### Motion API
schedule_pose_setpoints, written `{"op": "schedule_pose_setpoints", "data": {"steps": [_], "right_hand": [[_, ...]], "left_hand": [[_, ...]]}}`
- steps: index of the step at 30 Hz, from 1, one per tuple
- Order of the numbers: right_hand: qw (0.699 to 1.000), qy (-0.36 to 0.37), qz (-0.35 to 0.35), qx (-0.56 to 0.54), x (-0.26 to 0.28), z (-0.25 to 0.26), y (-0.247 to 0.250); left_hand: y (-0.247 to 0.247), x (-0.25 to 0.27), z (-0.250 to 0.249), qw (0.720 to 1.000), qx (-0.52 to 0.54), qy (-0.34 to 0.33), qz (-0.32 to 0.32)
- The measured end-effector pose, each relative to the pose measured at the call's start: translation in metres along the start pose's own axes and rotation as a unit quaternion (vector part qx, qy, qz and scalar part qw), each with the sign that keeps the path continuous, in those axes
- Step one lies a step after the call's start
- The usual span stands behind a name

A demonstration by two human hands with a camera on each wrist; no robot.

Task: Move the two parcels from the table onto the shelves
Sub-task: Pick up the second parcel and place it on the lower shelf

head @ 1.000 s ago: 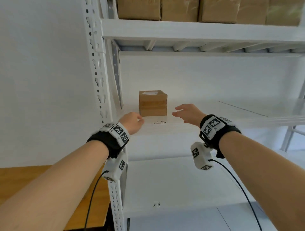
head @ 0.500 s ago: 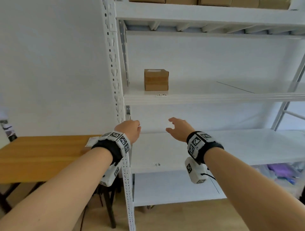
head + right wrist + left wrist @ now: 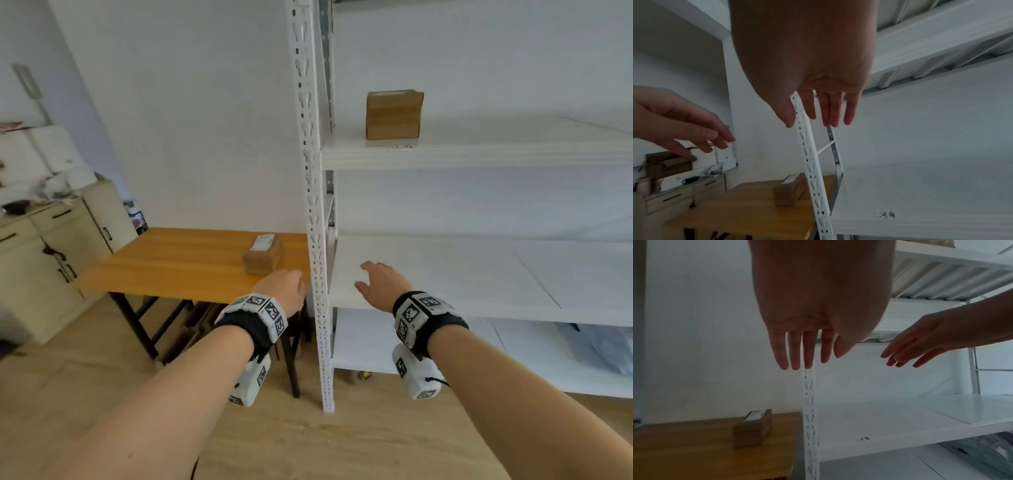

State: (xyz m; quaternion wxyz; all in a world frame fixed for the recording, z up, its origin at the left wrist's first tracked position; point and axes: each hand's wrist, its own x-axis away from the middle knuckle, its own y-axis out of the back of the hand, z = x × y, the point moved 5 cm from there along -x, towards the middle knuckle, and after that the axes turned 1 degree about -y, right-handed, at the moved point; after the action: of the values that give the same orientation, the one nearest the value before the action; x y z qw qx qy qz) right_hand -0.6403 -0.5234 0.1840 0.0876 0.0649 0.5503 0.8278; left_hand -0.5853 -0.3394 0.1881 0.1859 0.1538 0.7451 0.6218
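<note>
Since the earlier frame I've dropped both hands from the shelf and swung left. Head view: one cardboard parcel (image 3: 394, 114) stands at the left end of the upper shelf (image 3: 479, 156); the second parcel (image 3: 263, 254) lies near the right edge of the wooden table (image 3: 178, 263). Left hand (image 3: 284, 291) and right hand (image 3: 382, 284) empty. Left wrist: fingers (image 3: 795, 350) straight, relaxed. Right wrist: fingers (image 3: 828, 108) loosely spread, probably readying a two-handed pickup.

Upright post (image 3: 313, 205) stands between table (image 3: 178, 263) and shelves (image 3: 479, 274); tabletop open around parcel (image 3: 263, 255).
</note>
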Motion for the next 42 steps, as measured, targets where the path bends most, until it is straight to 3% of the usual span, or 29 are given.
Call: {"op": "schedule_pose_setpoints", "data": {"steps": [7,21,31,42], "right_hand": [[1.0,0.012,0.029,-0.006,-0.037,0.048,-0.052],[0.997,-0.047,0.063,0.001,-0.168,0.16,-0.155],[0.996,-0.036,0.08,0.012,-0.272,0.188,-0.198],[0.995,-0.033,0.082,-0.044,-0.435,0.191,-0.247]], "left_hand": [[-0.019,-0.01,0.072,0.999,0.002,0.024,0.033],[-0.046,-0.104,0.259,0.999,-0.015,0.0,0.052],[-0.078,-0.187,0.329,0.998,0.023,0.003,0.057],[-0.118,-0.326,0.386,0.991,0.066,0.048,0.107]]}}
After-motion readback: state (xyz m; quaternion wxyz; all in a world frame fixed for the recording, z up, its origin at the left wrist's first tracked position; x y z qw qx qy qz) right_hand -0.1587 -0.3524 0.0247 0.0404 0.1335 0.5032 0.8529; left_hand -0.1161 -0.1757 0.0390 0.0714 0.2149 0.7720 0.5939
